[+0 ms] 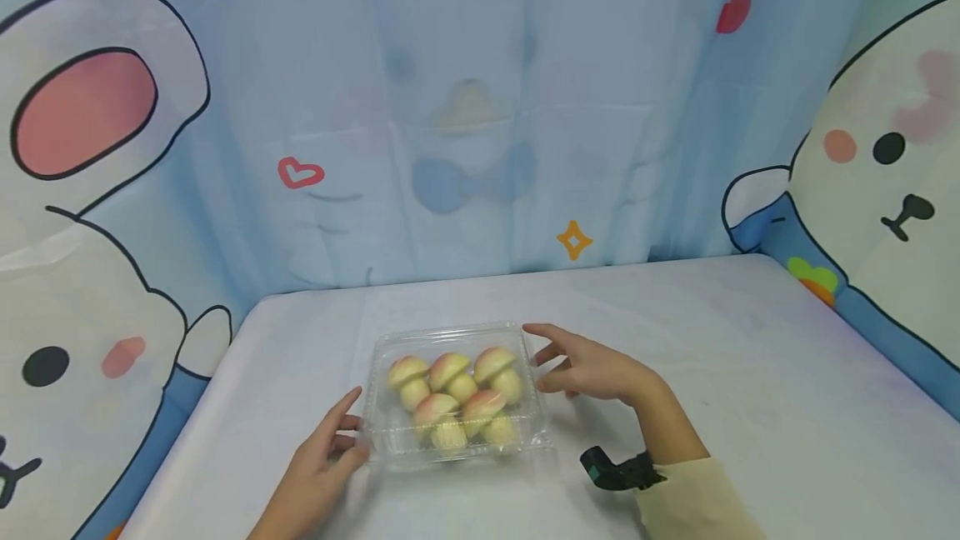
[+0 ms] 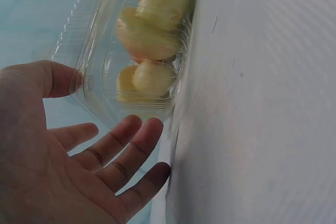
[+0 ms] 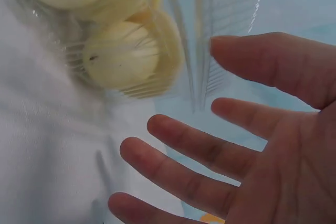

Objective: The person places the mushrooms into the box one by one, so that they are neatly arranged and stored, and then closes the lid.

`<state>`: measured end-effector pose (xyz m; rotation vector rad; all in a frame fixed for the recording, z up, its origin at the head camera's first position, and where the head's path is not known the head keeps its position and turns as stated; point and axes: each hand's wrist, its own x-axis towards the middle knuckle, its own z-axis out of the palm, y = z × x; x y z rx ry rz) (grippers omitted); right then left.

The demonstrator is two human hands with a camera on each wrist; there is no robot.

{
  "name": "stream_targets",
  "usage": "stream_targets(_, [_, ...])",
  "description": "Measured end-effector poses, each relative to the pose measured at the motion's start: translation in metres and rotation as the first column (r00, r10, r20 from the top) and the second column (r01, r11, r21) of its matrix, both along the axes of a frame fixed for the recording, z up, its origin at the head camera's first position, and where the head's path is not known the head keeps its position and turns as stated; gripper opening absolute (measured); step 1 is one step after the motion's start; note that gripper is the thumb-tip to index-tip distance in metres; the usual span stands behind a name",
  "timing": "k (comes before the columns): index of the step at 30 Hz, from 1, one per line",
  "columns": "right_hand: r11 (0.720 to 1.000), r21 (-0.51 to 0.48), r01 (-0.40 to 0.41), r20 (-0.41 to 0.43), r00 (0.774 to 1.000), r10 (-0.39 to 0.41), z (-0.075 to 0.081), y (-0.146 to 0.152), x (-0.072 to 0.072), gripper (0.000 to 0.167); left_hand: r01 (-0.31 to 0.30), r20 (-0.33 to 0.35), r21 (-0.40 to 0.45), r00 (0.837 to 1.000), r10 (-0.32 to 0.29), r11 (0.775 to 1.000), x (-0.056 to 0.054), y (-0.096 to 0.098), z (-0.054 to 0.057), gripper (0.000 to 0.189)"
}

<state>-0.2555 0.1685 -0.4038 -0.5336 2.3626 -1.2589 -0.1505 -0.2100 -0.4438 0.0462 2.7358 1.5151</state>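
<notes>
A lidded clear plastic box [image 1: 384, 415] sits on the white table in the head view. Inside it are several mushroom-shaped pieces [image 1: 448, 367] with yellow-and-pink caps and pale yellow stems. My left hand [image 1: 322, 461] is at the box's left side; in the left wrist view its thumb [image 2: 65, 80] lies against the box's edge while the fingers extend loosely below. At the opposite side is my right hand [image 1: 596, 365], fingers spread and slightly bent. Its thumb [image 3: 268, 59] comes right up to the ridged rim in the right wrist view.
A white cloth covers the table [image 1: 750, 373]. Behind it hangs a light blue curtain [image 1: 465, 40] printed with cartoon animals, hearts and a star. A black wrist device [image 1: 618, 469] is strapped by the right sleeve [image 1: 693, 502].
</notes>
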Motion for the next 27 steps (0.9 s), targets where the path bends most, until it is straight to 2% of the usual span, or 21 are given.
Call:
stream_targets(6, [0.997,0.074,0.013,0.014,1.0,-0.014,0.006,0.003,0.015,0.086,0.033,-0.004,0.034,0.999,-0.033,0.999,-0.001,0.004,0.001,0.063])
stream_targets(10, [0.996,0.088,-0.025,-0.02,0.999,0.026,0.007,0.002,0.026,0.086,0.064,0.005,0.031,0.998,-0.064,0.997,-0.001,0.001,0.004,0.064])
stream_targets(13, [0.996,0.044,-0.074,-0.004,0.997,0.075,0.007,0.003,0.035,0.088,0.1,0.022,0.052,0.995,-0.101,0.994,-0.001,-0.001,0.005,0.065])
stream_targets(18, [0.989,-0.078,-0.126,0.138,0.981,0.136,0.004,0.007,0.041,0.098,0.129,0.106,0.133,0.984,-0.144,0.983,-0.002,-0.003,0.005,0.067])
stream_targets(21, [0.982,-0.142,-0.124,0.206,0.967,0.152,0.0,0.005,0.041,0.102,0.169,0.126,0.217,0.972,-0.199,0.961,-0.002,-0.005,0.003,0.07])
stream_targets(24, [0.974,-0.2,-0.108,0.255,0.954,0.158,-0.003,0.002,0.041,0.104,0.215,0.131,0.322,0.954,-0.268,0.922,-0.002,-0.008,0.001,0.073])
stream_targets(27, [0.965,-0.242,-0.095,0.277,0.947,0.163,-0.005,-0.001,0.041,0.106,0.228,0.147,0.395,0.94,-0.307,0.89,-0.003,-0.01,0.0,0.076])
